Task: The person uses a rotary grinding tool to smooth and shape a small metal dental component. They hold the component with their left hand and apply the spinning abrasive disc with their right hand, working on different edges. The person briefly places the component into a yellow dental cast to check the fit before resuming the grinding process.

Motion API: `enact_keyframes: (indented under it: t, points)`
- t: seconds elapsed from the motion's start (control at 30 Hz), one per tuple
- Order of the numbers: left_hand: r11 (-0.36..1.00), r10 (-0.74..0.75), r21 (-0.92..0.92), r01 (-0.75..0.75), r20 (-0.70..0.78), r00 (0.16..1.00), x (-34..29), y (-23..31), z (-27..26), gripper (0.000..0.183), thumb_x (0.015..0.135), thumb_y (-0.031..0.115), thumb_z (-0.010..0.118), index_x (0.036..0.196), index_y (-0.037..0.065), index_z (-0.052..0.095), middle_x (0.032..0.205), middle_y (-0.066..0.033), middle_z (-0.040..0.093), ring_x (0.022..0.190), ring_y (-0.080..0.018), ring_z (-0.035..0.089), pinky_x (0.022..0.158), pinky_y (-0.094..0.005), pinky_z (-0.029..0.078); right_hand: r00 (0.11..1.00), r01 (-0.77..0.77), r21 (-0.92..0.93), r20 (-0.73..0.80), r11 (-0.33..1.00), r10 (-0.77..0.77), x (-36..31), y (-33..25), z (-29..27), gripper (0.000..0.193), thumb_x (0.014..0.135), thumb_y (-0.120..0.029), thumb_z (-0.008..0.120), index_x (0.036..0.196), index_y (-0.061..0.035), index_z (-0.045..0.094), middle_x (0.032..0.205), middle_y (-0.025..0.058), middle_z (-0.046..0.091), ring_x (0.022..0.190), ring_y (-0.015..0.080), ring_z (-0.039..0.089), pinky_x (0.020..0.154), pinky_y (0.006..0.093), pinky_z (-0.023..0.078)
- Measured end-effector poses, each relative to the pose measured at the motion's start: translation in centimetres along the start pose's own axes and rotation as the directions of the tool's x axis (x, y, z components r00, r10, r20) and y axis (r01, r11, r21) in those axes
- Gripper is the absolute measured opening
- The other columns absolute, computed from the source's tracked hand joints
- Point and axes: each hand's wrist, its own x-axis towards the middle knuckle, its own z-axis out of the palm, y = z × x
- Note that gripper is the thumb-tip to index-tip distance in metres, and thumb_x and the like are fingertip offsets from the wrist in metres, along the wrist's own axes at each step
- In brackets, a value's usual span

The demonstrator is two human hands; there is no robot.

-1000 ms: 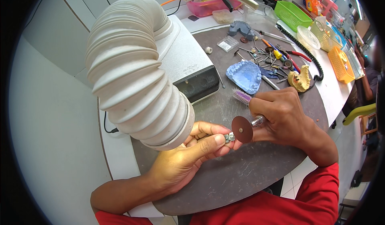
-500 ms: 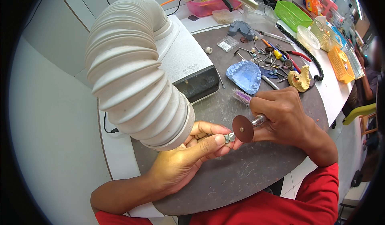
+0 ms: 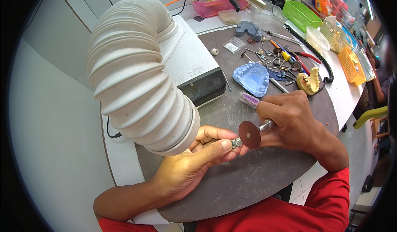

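Observation:
My left hand (image 3: 200, 155) pinches a small silvery metal dental piece (image 3: 236, 143) between thumb and fingers, just below the mouth of the ribbed hose. My right hand (image 3: 289, 122) is wrapped round a rotary handpiece (image 3: 266, 125), of which only the metal nose shows. At its tip, a round brown cutting disc (image 3: 249, 134) stands beside the dental piece, very close to it; whether they touch I cannot tell. Fingertips of both hands meet under the piece. Behind my right hand a purple-bristled brush (image 3: 249, 99) lies on the bench.
The wide white ribbed hose (image 3: 132, 79) arches over the left side from a white box (image 3: 192, 58). Beyond my hands lie a blue dental model (image 3: 251, 78), a yellow model (image 3: 309, 82) and scattered burs (image 3: 277, 60). Green (image 3: 302, 16) and orange baskets (image 3: 351, 66) stand far right.
The brown disc and my right hand have shifted very slightly left, and the metal piece is turned a little. My left hand keeps its place.

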Motion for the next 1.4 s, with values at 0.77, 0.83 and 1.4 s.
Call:
enact_keyframes:
  t: [0.77,0.83,1.4]
  points:
    - [0.997,0.071,0.018,-0.071,-0.035,0.997,0.09,-0.20,0.19,0.012,0.094,0.005,0.060,0.105,0.005,0.058,0.111,-0.0123,0.064,0.102,-0.0173,0.062,0.092,-0.0317,0.049,0.999,-0.025,0.013,-0.039,1.000,0.026,0.18,-0.25,-0.54,0.055,0.064,-0.053,0.083,0.062,-0.0064,0.053,0.055,0.0037,0.053,0.048,0.0211,0.057,0.042,0.0346,0.041]
    - [0.998,0.062,0.008,-0.062,-0.003,0.998,0.15,-0.30,0.06,0.012,0.094,0.005,0.060,0.106,0.005,0.058,0.109,-0.0123,0.064,0.101,-0.0170,0.062,0.091,-0.0316,0.049,0.999,-0.015,0.008,-0.031,1.000,0.015,0.16,-0.30,-0.44,0.057,0.065,-0.055,0.082,0.061,-0.0067,0.052,0.055,0.0039,0.053,0.047,0.0214,0.057,0.042,0.0349,0.041]
    - [0.999,0.047,0.003,-0.047,-0.002,0.999,0.11,-0.39,0.00,0.009,0.095,0.005,0.059,0.104,0.005,0.060,0.105,-0.0114,0.065,0.096,-0.0182,0.064,0.086,-0.0300,0.051,1.000,-0.015,0.036,0.014,0.999,0.014,0.06,-0.33,-0.20,0.060,0.069,-0.059,0.075,0.059,-0.0070,0.047,0.054,0.0052,0.051,0.047,0.0247,0.056,0.042,0.0365,0.040]
